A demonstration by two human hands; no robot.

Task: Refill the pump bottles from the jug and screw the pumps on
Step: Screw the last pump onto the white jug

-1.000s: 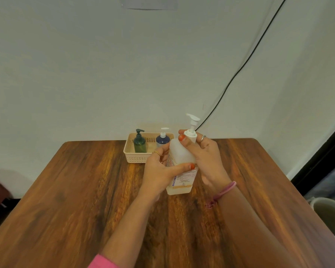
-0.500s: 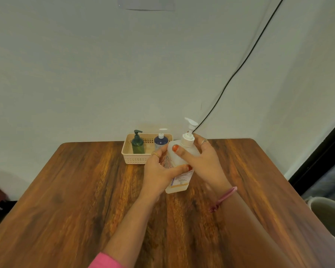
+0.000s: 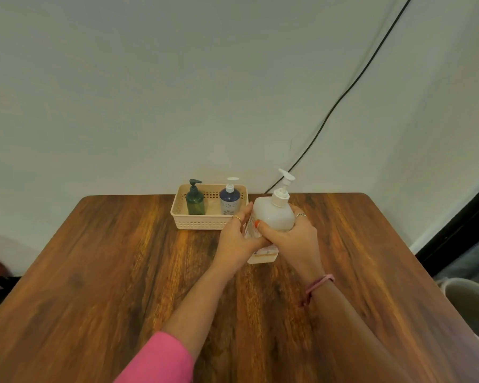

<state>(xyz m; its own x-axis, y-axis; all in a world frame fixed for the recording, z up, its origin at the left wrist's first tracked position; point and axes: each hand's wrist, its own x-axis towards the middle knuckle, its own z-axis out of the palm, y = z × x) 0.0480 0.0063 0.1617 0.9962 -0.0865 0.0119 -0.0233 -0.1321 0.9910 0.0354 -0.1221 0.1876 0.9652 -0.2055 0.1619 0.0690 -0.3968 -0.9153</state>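
A translucent white pump bottle [image 3: 273, 217] with a white pump [image 3: 282, 193] on top stands near the middle of the wooden table [image 3: 108, 272]. My left hand [image 3: 237, 240] wraps its left side and my right hand [image 3: 291, 239] wraps its right side and front, both on the body below the pump. A printed label on the bottle shows partly between my hands. Behind it, a cream basket [image 3: 202, 223] holds a dark green pump bottle [image 3: 195, 199] and a navy pump bottle [image 3: 229, 199], both with pumps on. No jug is in view.
The basket sits at the table's far edge against a white wall. A black cable [image 3: 343, 92] runs down the wall behind the table. A grey bin [image 3: 470, 305] stands off the table's right side. A dark doorway edge is at far right.
My right hand has come down from the pump collar to the bottle's body. The bottle has moved slightly away from me, closer to the basket.
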